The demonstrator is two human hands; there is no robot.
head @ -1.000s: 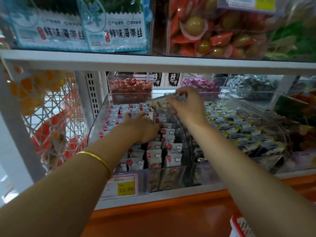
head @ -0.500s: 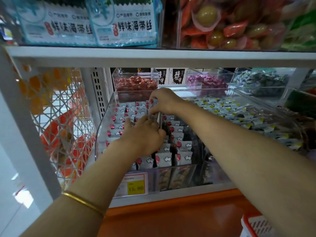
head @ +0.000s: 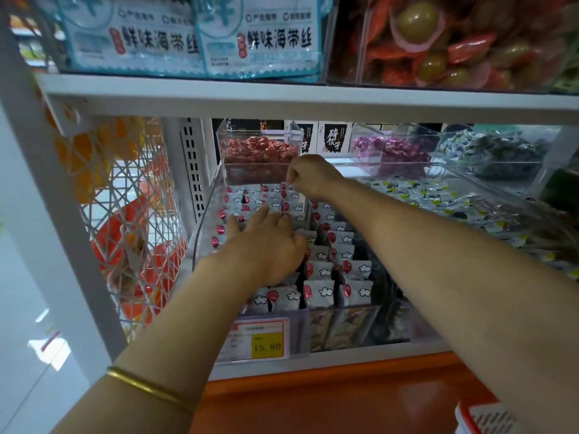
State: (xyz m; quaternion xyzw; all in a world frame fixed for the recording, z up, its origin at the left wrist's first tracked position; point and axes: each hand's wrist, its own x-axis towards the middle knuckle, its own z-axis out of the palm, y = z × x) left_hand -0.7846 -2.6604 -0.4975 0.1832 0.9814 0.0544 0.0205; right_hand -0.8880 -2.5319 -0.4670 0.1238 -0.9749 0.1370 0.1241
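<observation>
A clear plastic bin (head: 203, 220) on a shop shelf holds rows of small white snack packets (head: 322, 296) with a red dot and a cloud print. My left hand (head: 266, 245) lies flat, fingers spread, on the packets in the middle of the bin. My right hand (head: 310, 173) reaches to the bin's far end, fingers curled down, pinching the top of a packet (head: 286, 195) standing in the back row. What lies under the left palm is hidden.
A price tag (head: 260, 339) reading 15.80 fronts the bin. Behind stand bins of red sweets (head: 257, 151) and purple sweets (head: 388, 151); to the right lies a bin of green-white packets (head: 438, 195). A white shelf board (head: 282, 98) is overhead. A white wire mesh panel (head: 125, 214) is at left, a red basket (head: 482, 418) at bottom right.
My right hand moved from the right bin to the back of the white-packet bin with a packet. My left hand slid forward and flattened its fingers. The camera came closer.
</observation>
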